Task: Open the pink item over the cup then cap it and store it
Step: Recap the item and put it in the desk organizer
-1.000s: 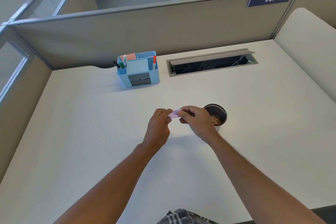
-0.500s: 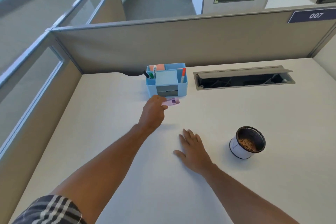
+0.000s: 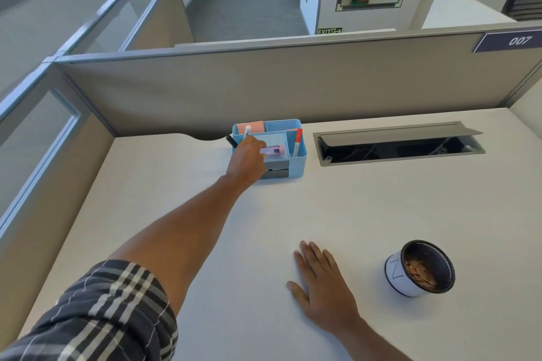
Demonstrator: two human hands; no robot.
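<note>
Pink item (image 3: pixel 272 151) pinched by left hand (image 3: pixel 246 160) over blue organizer (image 3: pixel 297 155); right hand (image 3: pixel 325 287) flat, open; placard (image 3: pixel 509 41) reads "007".

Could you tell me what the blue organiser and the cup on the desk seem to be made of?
Blue organiser: probably moulded plastic, going by its smooth, even matte walls and rounded corners. Cup: possibly paper or plastic, with a white matte outside and a dark ribbed inside; the picture leaves it open.

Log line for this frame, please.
phase: storing | left hand: holds pink item over blue organizer | right hand: flat on desk | cup: untouched
</note>
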